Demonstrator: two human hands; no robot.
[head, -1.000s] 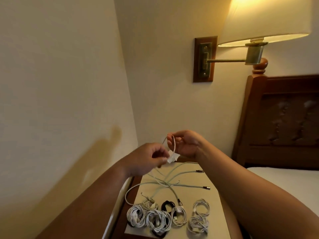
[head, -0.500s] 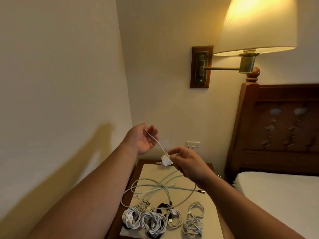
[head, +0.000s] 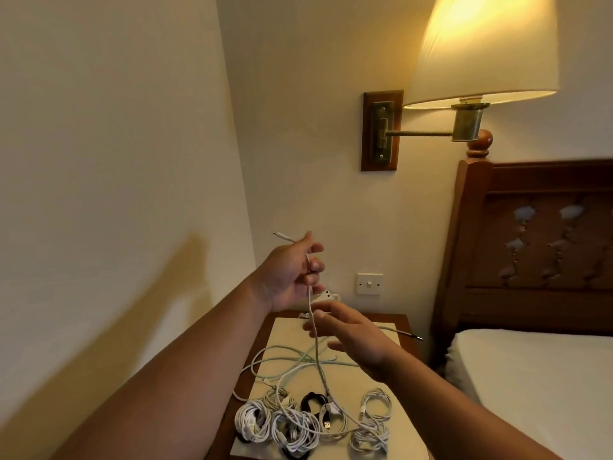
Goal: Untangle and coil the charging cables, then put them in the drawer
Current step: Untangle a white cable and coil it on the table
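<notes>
fig. cable [head: 322, 376] being drawn out between two hands above a nightstand [head: 403, 322].

the left hand [head: 288, 273] is holding up the far-left part of the white cable, fingers curling round it. the plug [head: 278, 234] is sticking out past the knuckles, pointing up and to the far left. from this grip the cable is hanging almost vertically, its long axis running from high and far to low and near. it is passing the fingertips of the right hand [head: 358, 340], which is hovering lower and to the right, fingers spread and nearly straight, gripping nothing. whether those fingertips are touching the cable cannot be told.

below the hands the cable is dropping onto a cream pad [head: 391, 423] on the nightstand and running into a tangle of loose cables [head: 282, 360] at the pad's middle. its lower end is getting lost among them. a row of white coils [head: 298, 426] is lying along the near edge of the pad, with one black coil [head: 311, 401] just behind the row.

a small white object [head: 328, 295] at the far edge of the nightstand is sitting partly behind the hands and is hard to make out. the nightstand's front is being cut off by the near edge of the view. a lit lamp [head: 484, 51] is hanging at the far right, above a bed [head: 530, 370].
</notes>
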